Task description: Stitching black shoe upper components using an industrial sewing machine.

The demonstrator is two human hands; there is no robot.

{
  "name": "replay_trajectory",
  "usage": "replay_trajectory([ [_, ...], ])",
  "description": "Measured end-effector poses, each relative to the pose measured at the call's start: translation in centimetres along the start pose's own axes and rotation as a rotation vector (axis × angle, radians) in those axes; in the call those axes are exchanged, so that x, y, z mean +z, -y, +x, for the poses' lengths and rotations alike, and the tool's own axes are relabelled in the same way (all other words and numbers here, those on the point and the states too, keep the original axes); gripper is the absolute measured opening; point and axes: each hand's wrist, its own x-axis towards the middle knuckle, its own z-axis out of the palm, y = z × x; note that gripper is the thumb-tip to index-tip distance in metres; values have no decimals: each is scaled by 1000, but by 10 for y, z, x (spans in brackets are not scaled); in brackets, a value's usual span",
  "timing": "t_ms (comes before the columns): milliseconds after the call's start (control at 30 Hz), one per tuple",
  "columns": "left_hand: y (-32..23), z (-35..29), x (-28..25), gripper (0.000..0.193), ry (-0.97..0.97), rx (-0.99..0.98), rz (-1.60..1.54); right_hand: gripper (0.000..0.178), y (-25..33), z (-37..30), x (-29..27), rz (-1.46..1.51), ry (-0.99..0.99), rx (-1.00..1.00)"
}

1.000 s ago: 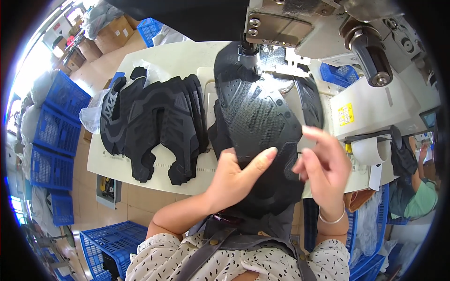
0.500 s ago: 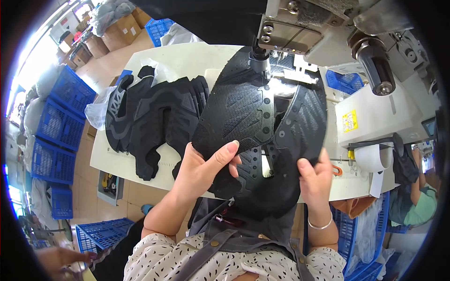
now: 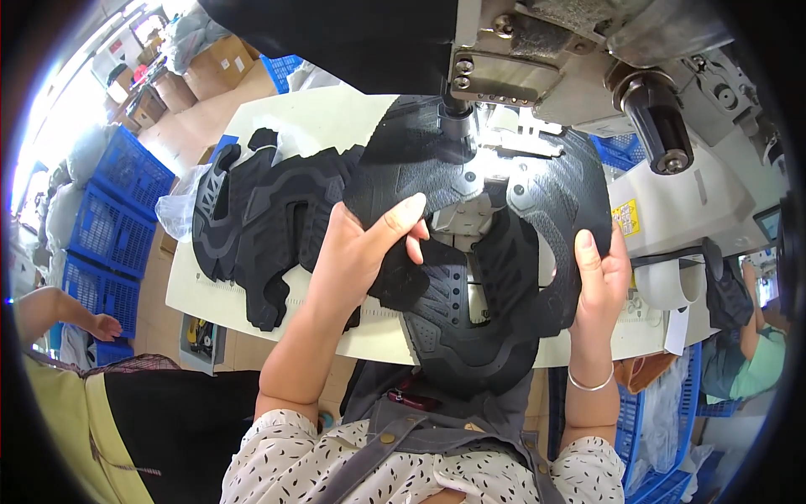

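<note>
A black shoe upper [image 3: 403, 160] with holes along its edges lies on the bed of a sewing machine, its far part beneath the lit machine head [image 3: 457, 122]. My left hand [image 3: 365, 244] grips its left side, thumb on top and fingers curled beneath. On the right side, my right hand [image 3: 600, 273] pinches the edge, its thumb on the upper face. A further black upper part [image 3: 470, 353] hangs toward me over the table's near edge; whether it is joined to the first is hard to tell. The fingertips under the material are hidden.
A pile of black uppers [image 3: 281, 210] lies left on the pale table [image 3: 197, 290]. Blue crates [image 3: 109, 227] stack at far left. A co-worker in a yellow top [image 3: 59, 428] stands close at lower left; another person in green [image 3: 756, 370] is at right.
Both hands have moved away from me, the right also rightward, carrying the upper farther under the machine head and spreading its opening. The co-worker at lower left has come further into view.
</note>
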Motion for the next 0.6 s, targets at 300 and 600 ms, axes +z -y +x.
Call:
replay_trajectory([
  [300,1,26,-7,26,40,-91,-60,16,-3,18,5,81,-15,10],
  [600,-5,76,-19,32,70,87,-267,18,-8,66,6,47,53,32],
])
